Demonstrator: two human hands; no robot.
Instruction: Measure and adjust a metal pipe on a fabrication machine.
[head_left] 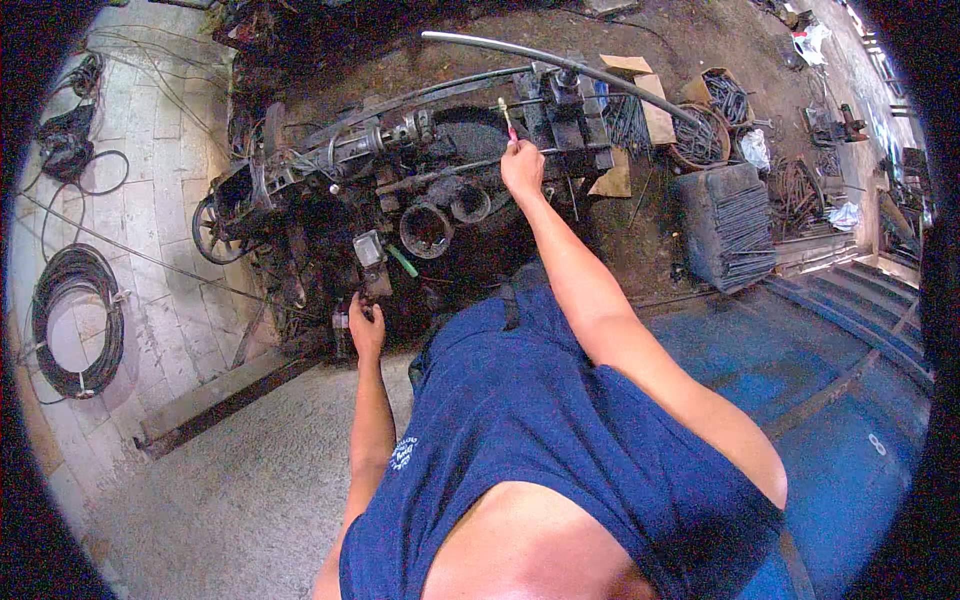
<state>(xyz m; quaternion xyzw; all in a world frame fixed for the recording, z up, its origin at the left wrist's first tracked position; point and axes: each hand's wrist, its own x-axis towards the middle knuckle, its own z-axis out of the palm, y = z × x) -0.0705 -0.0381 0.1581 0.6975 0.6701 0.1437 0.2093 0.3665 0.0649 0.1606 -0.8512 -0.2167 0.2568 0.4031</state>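
My right hand (522, 170) is closed around the pinkish-red handle of a small brush (508, 118), whose pale tip points up and away from me. It reaches over the far right part of a dark, greasy lathe-like machine (335, 160). Lower and to the left, my left hand (367, 328) has its fingers curled at the machine's near side. What lies between them is dark and I cannot make it out. Beside that hand stands a clear bottle (342, 330). Just beyond it are a pale square box (369, 249) and a green strip (402, 262).
A long metal rod (520, 48) extends across the machine's far right end. To the right are a basket of thin rods (700, 138) and a dark stack of rods (725, 225). A coiled black cable (45, 320) lies on the left floor. Blue metal plating (800, 370) covers the right floor.
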